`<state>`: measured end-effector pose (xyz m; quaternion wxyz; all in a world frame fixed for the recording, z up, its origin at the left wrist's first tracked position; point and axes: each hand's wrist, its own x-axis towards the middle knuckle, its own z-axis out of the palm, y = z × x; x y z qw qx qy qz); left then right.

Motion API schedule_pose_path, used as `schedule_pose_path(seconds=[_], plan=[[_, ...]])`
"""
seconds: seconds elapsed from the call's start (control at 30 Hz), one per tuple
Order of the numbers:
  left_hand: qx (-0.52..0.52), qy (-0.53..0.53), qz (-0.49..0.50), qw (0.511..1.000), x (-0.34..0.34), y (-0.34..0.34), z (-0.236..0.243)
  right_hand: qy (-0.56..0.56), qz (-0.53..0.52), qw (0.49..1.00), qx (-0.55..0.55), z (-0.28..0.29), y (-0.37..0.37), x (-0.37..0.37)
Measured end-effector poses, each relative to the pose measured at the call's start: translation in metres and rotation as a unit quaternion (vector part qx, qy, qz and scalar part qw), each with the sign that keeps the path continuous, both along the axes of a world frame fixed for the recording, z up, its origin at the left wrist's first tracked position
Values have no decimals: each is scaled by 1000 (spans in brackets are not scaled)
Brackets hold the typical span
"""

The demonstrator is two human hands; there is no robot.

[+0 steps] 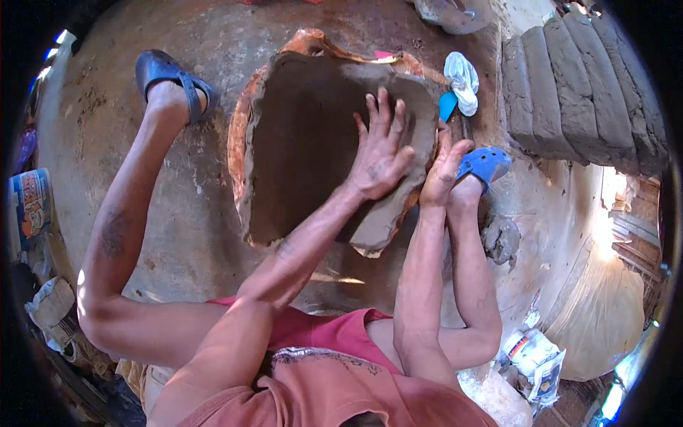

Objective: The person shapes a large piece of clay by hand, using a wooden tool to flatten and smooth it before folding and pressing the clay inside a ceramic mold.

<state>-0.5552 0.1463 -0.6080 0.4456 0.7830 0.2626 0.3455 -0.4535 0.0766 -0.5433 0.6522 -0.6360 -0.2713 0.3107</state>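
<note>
- Left hand (380, 153): grip fully open, fingers spread, palm pressed flat on the clay slab (320, 142); it holds nothing, only bears down near the slab's 3 o'clock edge.
- Right hand (442, 171): grip loose, fingers roughly straight and pointing to 12 o'clock, laid against the slab's outer rim at 3 o'clock; nothing enclosed as far as I can see.
- Slab sits on the floor between the feet, at about 12 o'clock from the torso, over an orange-brown sheet (238, 135) that shows along its left and top edges.
- Progress (judgement): slab already flattened broad and smooth at centre; edges ragged, the 5 o'clock corner thick and uneven, so edge work looks unfinished.
- Pose: both forearms reach up from the lower edge, left crossing diagonally, right nearly vertical beside the blue sandal (485, 164).
- At 2 o'clock: stacked clay blocks (583, 85); white rag (462, 82) nearer the slab.
</note>
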Motion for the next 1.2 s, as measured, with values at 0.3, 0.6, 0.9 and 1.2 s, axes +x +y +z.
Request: schedule_pose_path(seconds=[0.3,0.6,0.9,1.2], plan=[[-16,61,-26,998,-52,-39,13,77,31,996,25,-8,10,2],[-50,-71,-6,996,-59,-67,72,-72,28,997,-23,37,41,17],[-117,-89,265,953,-193,80,107,-602,294,715,-200,-44,59,-134],[-417,-183,109,883,-205,94,69,-565,228,786,-105,-58,80,-134]])
